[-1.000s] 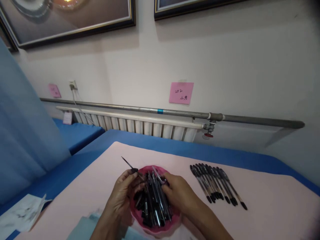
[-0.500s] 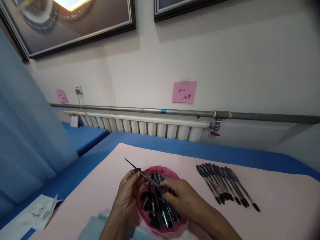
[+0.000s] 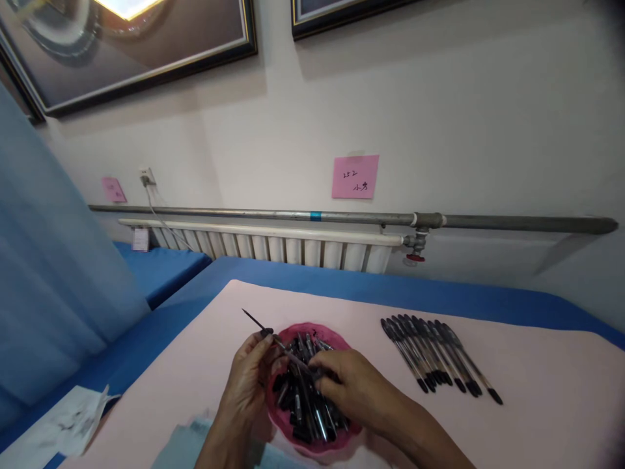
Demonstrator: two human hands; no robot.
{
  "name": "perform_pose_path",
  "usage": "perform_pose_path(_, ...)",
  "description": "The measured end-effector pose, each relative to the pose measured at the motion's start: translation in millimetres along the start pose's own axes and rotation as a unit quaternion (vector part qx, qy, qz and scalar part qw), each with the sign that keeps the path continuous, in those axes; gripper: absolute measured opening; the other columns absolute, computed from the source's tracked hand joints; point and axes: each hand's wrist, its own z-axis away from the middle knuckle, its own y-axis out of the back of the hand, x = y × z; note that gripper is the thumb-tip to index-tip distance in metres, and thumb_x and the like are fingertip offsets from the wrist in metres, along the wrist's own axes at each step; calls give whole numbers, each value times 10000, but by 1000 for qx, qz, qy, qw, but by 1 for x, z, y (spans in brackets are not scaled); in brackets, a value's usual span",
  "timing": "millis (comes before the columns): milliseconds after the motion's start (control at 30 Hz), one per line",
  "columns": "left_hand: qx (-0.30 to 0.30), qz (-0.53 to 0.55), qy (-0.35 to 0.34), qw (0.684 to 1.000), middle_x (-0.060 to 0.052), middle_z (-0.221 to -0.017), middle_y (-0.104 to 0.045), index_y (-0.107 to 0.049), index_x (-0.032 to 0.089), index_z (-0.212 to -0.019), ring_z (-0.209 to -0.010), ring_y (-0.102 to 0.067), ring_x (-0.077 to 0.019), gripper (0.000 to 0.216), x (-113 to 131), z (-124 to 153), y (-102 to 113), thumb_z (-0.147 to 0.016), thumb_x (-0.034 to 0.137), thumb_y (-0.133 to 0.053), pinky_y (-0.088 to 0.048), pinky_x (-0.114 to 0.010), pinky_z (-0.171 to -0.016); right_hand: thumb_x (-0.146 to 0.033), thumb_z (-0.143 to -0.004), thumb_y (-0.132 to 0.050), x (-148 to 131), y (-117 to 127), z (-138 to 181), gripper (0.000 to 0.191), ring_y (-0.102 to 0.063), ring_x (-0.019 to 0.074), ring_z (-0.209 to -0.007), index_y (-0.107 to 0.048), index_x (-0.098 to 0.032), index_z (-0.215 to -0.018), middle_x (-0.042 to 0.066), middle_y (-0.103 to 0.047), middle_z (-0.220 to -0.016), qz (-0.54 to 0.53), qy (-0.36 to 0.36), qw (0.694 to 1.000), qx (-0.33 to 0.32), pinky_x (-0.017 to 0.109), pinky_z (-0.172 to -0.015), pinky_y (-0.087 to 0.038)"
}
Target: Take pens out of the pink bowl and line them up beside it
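Observation:
A pink bowl (image 3: 326,331) full of black pen parts sits on the pale pink cloth in front of me. My left hand (image 3: 247,384) pinches a thin dark pen refill (image 3: 258,324) whose tip points up and left over the bowl's left rim. My right hand (image 3: 351,387) is closed on the other end of that refill, above the heap of pen parts (image 3: 305,400). To the right, a row of several assembled black pens (image 3: 437,361) lies side by side on the cloth.
The pale pink cloth (image 3: 537,404) covers a blue surface (image 3: 439,296). A white radiator (image 3: 273,244) and a metal pipe run along the wall behind. Crumpled paper (image 3: 63,423) lies at the left; a pale teal sheet (image 3: 183,446) lies near my left wrist.
My right hand has closed in on the refill held by my left hand over the bowl. The view has shifted slightly; the row of pens has not moved.

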Motion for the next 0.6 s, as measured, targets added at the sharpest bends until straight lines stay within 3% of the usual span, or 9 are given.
perform_pose_path(333,3,-34,-11,999,-14,-658,-648,-545,146,-732,-569,-634,-123,189,2,2,-1,-632,133,-706,-542,-241,-574,-50,-715,-461,2,-1,0,250,-504,102,-599,-647,-194,-798,-27,-620,-688,10,-1,1000,7,211,-526,-332)
perform_pose_path(600,-95,-179,-8,979,-23,-717,-652,-585,156,-784,-642,-617,-145,248,3,9,-2,-653,337,-694,-501,-260,-595,-99,-731,-477,0,-8,-4,209,-566,137,-701,-636,-191,-831,-3,-648,-761,-35,-4,998,42,231,-604,-391)
